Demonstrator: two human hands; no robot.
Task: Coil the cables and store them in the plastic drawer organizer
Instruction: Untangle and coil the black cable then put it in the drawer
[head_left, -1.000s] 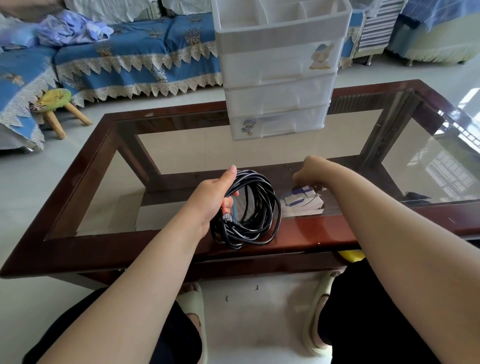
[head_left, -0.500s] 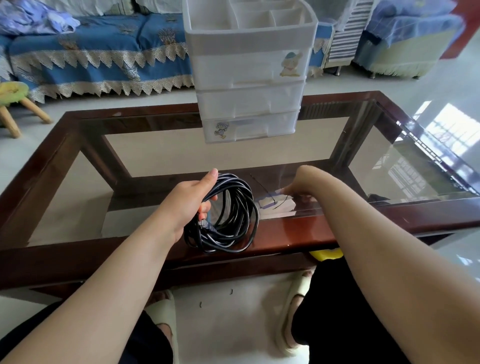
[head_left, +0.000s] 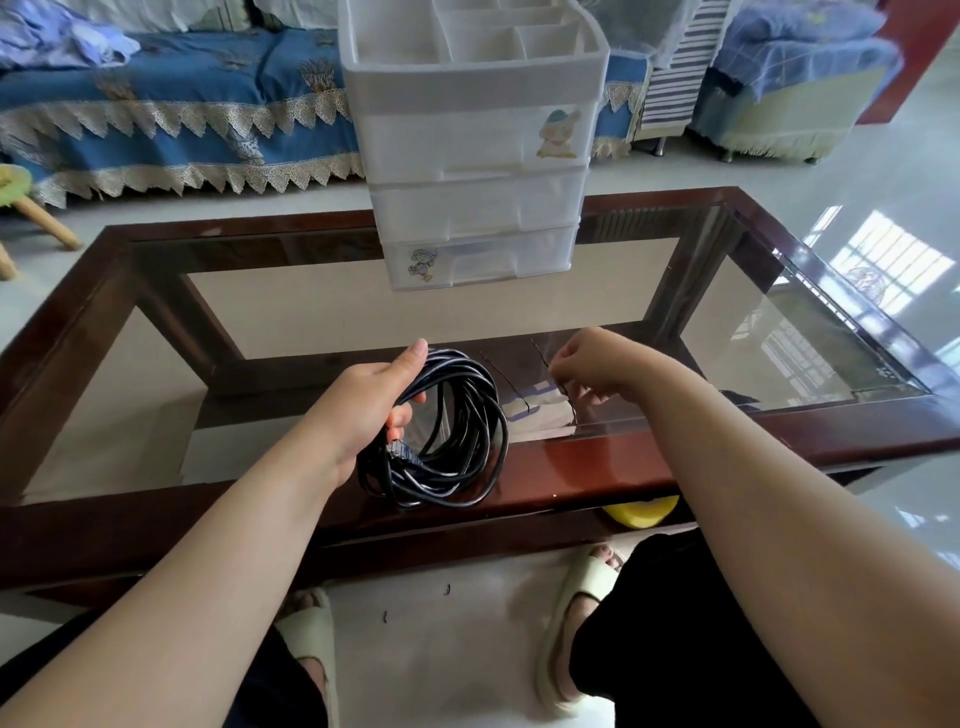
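Holding coiled black cable (head_left: 447, 431) in left grip (head_left: 371, 405), right grip (head_left: 592, 364) pinching thin wire tie (head_left: 543, 358), white drawer organizer (head_left: 475, 156) on counter (head_left: 597, 462), top compartments showing nothing inside.

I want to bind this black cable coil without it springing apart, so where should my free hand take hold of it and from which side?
Grip the bundled strands on the coil's right arc, opposite the left hand, coming in from the right. The loops stand roughly upright with their lower edge over the table's wooden rim, so that side is open. The right hand pinches a thin tie nearby and would probably have to keep hold of it while gripping.
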